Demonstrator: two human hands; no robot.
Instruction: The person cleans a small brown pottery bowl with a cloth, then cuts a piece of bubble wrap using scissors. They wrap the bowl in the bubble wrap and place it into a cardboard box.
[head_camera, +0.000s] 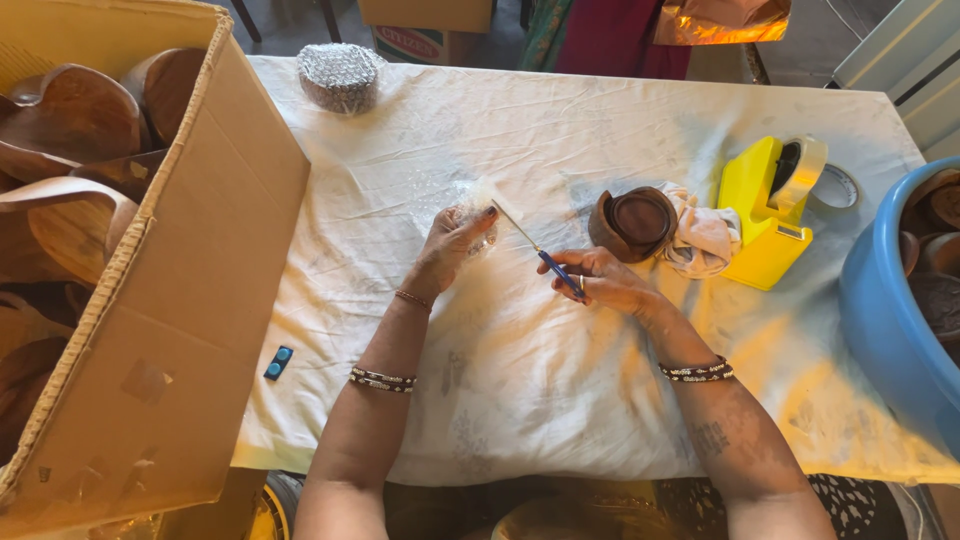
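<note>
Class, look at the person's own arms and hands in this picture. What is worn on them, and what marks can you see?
Both forearms are bare, with no sleeves. The left hand has dark painted nails, a thin beaded bracelet at the wrist and a black-and-white patterned bangle further up. The right hand has a matching patterned bangle and a faded dark tattoo on the forearm.

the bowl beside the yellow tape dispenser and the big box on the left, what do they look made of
The bowl looks like dark brown turned wood with a dull, smooth finish; faint rings show on its round face. It could be coconut shell, hard to tell. The box is plain brown corrugated cardboard: matte, with a frayed, fluted top edge. The tape dispenser looks like glossy yellow plastic.
</note>
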